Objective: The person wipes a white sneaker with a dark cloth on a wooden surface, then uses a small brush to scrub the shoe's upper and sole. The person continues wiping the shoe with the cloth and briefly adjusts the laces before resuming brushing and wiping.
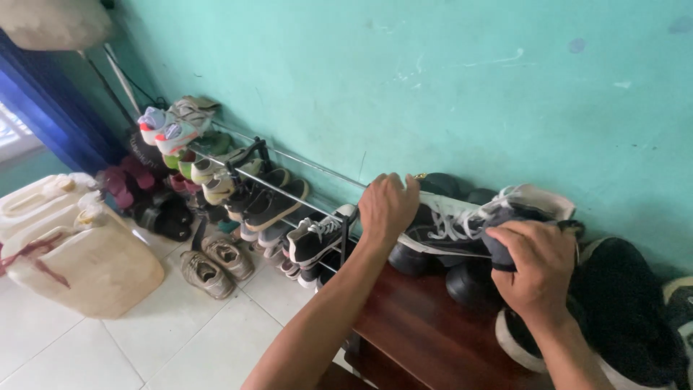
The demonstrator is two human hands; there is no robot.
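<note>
A black high-top sneaker (447, 227) with white laces and a white sole lies on a dark red wooden bench (419, 325) against the wall. My left hand (388, 206) grips its toe end. My right hand (534, 271) is closed over the dark ankle collar at the sneaker's other end. Another black shoe with a white sole (621, 318) lies on the bench under and to the right of my right hand.
A metal shoe rack (289, 195) full of several shoes runs along the turquoise wall to the left. A tan pair of shoes (216, 263) sits on the white tiled floor. Two cream plastic jerrycans (79, 253) stand at the left, near a blue curtain (43, 108).
</note>
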